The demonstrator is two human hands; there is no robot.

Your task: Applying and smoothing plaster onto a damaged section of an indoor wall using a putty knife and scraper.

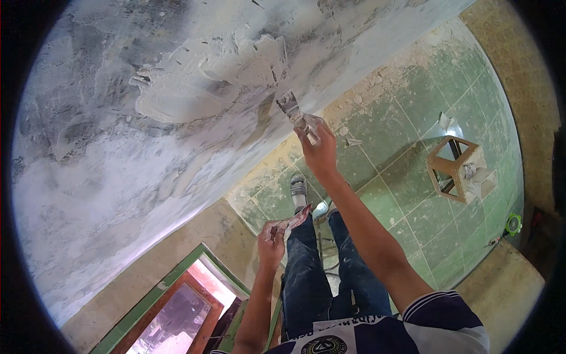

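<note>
- While stretched out to the wall (pixel 94 159), holds in the right hand (pixel 320 147) one putty knife (pixel 288 103), blade foremost; fingers closed narrowly about the handle, probably to steer the edge finely. Contact between blade and wall: cannot tell.
- In the left hand (pixel 271 243), one flat, paste-smeared piece (pixel 298 219), perhaps a second blade; fingers folded around the near end, far end left free, seemingly to carry paste. Kept low, in front of the thighs, presumably clear of the knife yet within easy reach of it.
- On the wall, one thick pale patch (pixel 194 88), ragged at the edges, near the blade.
- On the green tiled floor (pixel 424 236), off to the right, one angular wooden-framed stool (pixel 445 167), with a pale container (pixel 484 184) at its far side; likely set there to leave standing room. Resting on or merely against: cannot tell.
- Below the arms, one sandalled foot (pixel 298 186), near the wall base, probably for close working.
- At lower left, one green-edged frame (pixel 155 298).
</note>
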